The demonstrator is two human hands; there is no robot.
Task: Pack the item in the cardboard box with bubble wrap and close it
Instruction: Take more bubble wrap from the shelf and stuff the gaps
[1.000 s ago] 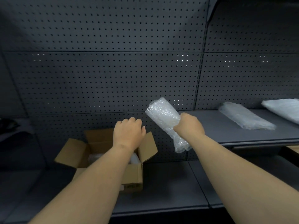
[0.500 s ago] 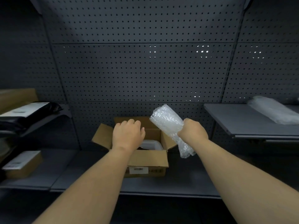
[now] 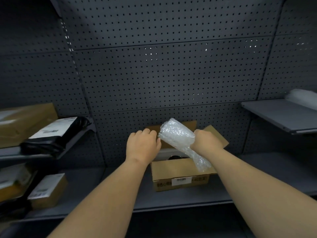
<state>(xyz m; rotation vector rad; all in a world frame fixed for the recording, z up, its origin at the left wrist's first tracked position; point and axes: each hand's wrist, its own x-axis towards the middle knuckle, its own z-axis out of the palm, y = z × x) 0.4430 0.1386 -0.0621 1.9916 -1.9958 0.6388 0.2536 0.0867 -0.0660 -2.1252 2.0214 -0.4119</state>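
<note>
- Two bare hands work above one cardboard box [image 3: 180, 170] that sits on a grey shelf [image 3: 120, 189], its flaps standing open.
- Right hand [image 3: 206, 140]: grip curled tight round a roll of bubble wrap [image 3: 176, 134], held over the box's open top. The roll is clear, whitish and knobbly, fat at its upper end and squeezed to a crumpled tail that hangs down over the box's right front corner.
- Left hand [image 3: 142, 145]: over the box's left edge, fingers bent, knuckles up. Fingertips lie against or just beside the roll's upper end; I cannot tell whether this grip holds anything.
- Box: plain brown, a white label and a line of print on its front wall. Print too blurred to read.
- Inside the box: a pale surface with a dark round shape, mostly hidden by the hands and the roll. The item itself cannot be made out.
- Left of the box: brown parcels [image 3: 46, 191] with white labels and a black bag [image 3: 56, 134] on shelves, blurred and cut by the frame edge.
- Right of the box, higher up: a shelf with a whitish bundle [image 3: 303, 97], cut off at the frame edge.
- Behind the box: dark pegboard [image 3: 163, 74].
</note>
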